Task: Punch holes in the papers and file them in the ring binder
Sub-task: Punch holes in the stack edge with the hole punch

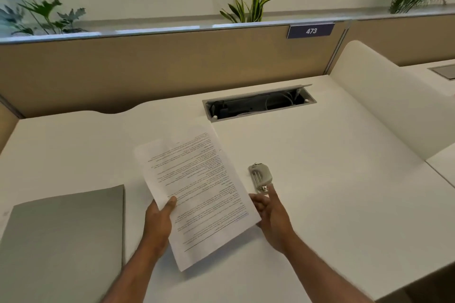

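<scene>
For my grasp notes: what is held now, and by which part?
The left hand pinches the papers at their left edge, thumb on top. The right hand appears to grip nothing.

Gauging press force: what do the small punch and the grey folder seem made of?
Small pale grey hole punch: seemingly matt moulded plastic, possibly painted metal, with shiny metal studs and rods. Flat grey ring binder: probably matt plastic-coated board; even, glossless cover, thin edge.
</scene>
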`<state>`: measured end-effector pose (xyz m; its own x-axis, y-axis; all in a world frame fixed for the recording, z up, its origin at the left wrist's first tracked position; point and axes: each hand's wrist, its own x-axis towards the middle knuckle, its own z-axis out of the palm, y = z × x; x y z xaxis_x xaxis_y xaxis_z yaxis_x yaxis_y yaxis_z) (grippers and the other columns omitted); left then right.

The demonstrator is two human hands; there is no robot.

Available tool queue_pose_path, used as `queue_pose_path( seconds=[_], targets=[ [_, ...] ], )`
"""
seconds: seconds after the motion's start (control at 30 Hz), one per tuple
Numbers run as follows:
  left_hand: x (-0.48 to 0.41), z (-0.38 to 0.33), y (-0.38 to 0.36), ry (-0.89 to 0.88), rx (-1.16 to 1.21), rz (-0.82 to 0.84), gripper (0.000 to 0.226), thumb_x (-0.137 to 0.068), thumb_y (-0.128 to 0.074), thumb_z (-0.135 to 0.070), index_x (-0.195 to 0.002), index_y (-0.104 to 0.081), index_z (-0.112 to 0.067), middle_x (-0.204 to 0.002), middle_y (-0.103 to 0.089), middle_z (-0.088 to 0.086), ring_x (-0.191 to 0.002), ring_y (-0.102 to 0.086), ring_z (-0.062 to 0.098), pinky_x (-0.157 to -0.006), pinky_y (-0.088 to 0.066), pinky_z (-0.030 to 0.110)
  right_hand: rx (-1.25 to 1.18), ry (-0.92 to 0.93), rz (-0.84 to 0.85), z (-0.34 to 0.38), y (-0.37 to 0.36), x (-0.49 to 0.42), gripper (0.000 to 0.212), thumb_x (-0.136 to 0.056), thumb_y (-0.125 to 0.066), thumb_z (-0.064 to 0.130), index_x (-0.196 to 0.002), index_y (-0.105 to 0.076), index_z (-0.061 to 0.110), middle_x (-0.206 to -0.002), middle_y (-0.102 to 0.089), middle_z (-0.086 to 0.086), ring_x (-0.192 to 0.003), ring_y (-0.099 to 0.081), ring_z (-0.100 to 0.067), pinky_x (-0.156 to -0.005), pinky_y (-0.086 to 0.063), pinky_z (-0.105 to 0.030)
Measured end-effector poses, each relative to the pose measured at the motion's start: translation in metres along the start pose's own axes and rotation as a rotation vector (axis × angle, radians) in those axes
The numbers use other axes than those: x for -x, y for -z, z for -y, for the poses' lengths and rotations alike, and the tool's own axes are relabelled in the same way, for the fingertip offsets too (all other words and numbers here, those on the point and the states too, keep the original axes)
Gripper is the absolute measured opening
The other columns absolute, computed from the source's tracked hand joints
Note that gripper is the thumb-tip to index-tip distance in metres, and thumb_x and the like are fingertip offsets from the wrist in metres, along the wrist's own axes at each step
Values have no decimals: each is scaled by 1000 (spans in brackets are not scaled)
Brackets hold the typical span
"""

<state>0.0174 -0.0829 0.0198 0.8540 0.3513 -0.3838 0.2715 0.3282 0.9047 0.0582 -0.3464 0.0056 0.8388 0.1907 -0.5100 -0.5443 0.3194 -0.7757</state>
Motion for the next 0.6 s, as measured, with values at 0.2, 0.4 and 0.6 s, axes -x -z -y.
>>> queue_pose_path(
  seconds=[0.2,0.4,0.6],
  targets=[
    [9,13,-24,60,170,-161,29,-98,-52,-12,-121,-60,-28,-116,-69,4,-104,-65,27,-92,-52,49,14,-94,81,-44,-33,25,55,-84,-61,45,-128,-58,12,-121,-67,-20,-114,-63,-38,-99,-50,-53],
    [23,24,-38,65,176,-155,38,-97,-53,-7,-131,-55,-24,-120,-67,1,-107,-65,23,-96,-51,46,78,113,-165,-34,-51,16,33,-89,-61,-2,-118,-61,14,-114,-72,-8,-102,-70,-30,-89,-55,-56],
    [8,3,26,116,295,-165,29,-99,-49,-11,-126,-60,-12,-116,-70,9,-104,-67,25,-77,-60,34,423,176,-61,21,-15,-3,32,-89,-61,-4,-118,-63,9,-113,-72,-10,-99,-71,-26,-85,-59,-44]
  ],
)
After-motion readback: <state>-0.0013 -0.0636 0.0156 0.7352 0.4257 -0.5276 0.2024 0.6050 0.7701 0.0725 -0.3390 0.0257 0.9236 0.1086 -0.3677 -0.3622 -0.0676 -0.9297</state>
